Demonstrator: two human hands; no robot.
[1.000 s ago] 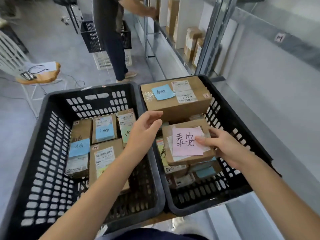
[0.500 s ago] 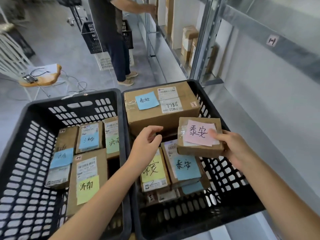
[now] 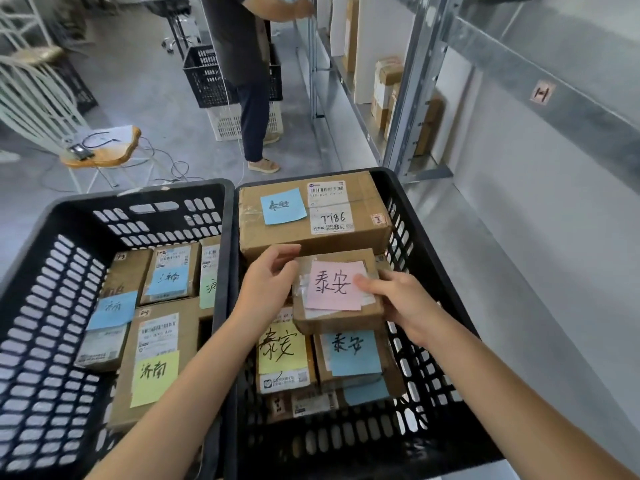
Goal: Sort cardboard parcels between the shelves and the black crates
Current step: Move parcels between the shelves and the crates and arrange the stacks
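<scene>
The grey metal shelving [image 3: 540, 188] runs along my right, and in front of me two black perforated plastic crates stand side by side, the left crate [image 3: 52, 306] and the right crate [image 3: 420, 216], their rims touching. At the far end of the right crate lies a large brown cardboard parcel with a blue note [image 3: 311, 233]. Just in front of it is the one I'm sorting: a small squarish brown cardboard parcel with a pink sticky note [image 3: 337, 296]. It sits over two flat parcels below, though I can't quite tell whether it is lifted clear of them.

My left hand [image 3: 266, 285] grips its left edge with curled fingers. My right hand [image 3: 405, 306] holds the right side, thumb on top and touching the pink note.

I judge it light and stiff, easy for one hand. The clear tape on its top looks slick and the note only lightly stuck, so I'd hold the bare cardboard sides and corners, with my thumb off the paper
</scene>
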